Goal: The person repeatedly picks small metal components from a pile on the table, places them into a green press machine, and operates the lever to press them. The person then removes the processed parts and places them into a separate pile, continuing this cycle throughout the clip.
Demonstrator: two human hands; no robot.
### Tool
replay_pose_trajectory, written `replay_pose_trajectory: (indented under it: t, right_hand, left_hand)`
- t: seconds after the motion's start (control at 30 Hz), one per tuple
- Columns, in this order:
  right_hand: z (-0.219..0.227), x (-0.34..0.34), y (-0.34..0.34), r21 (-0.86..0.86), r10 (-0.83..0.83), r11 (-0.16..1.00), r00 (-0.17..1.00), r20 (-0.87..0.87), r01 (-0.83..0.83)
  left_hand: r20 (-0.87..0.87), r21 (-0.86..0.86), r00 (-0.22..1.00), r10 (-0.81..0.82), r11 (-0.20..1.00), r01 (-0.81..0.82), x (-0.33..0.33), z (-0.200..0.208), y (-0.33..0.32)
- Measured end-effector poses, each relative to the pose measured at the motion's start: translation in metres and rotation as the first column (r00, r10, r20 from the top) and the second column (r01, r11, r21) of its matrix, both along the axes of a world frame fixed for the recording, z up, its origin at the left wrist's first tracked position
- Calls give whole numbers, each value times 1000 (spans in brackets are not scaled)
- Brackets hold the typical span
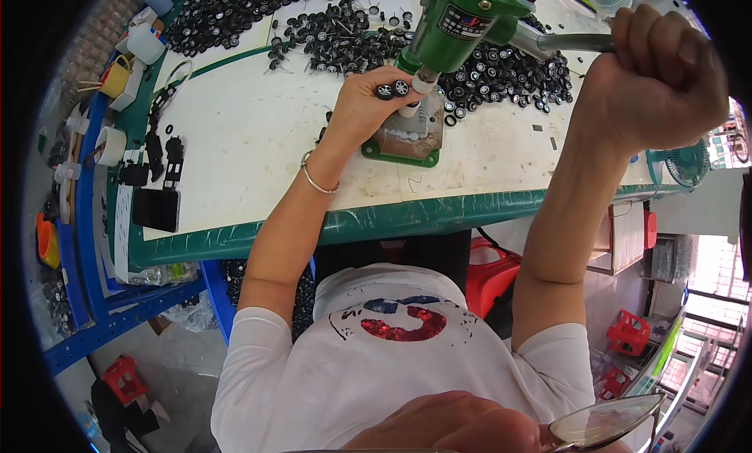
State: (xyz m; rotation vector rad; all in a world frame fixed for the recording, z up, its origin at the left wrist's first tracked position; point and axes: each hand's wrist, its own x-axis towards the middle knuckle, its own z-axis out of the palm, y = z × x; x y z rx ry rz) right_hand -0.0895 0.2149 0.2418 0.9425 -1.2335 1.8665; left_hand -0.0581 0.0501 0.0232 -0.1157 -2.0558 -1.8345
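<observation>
Over at the green press (450, 38), the left hand (362, 104) has its grip pinched around two wheels (393, 89), just left of the white tip (424, 82). Off to the right, the right hand (662, 73) has its grip wrapped round the lever (576, 42). Black heaps (509, 77) cover much of the far tabletop (251, 147).

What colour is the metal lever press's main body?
Green; the metal lever press shows best in the head view.

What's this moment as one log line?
left hand: holding wheels at press | right hand: gripping lever | more wheels: piled on table
</observation>
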Motion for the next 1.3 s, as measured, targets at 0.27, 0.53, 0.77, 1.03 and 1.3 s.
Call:
replay_pose_trajectory:
  t: [0.27, 0.53, 0.77, 1.03, 1.3]
  right_hand:
    - [10, -54, -9, 43, 224, 974, 973, -48, -222]
    - [14, -211, 12, 26, 605, 645, 531, 593, -764]
    - [-34, -82, -5, -147, 262, 964, 711, 653, -220]
    - [-199, -87, 86, 751, -262, 578, 799, 541, -319]
    - [-226, -46, 69, 967, -339, 249, 930, 145, -59]
  left_hand:
    - [149, 61, 988, -28, 998, 19, 6, 15, 3]
    - [221, 376, 975, 28, 920, -111, 10, 18, -30]
    - [479, -100, 846, 233, 972, -212, 53, 11, -81]
    - [426, -477, 884, 190, 878, 41, 49, -1, -84]
    - [320, -365, 940, 117, 931, 8, 49, -26, -93]
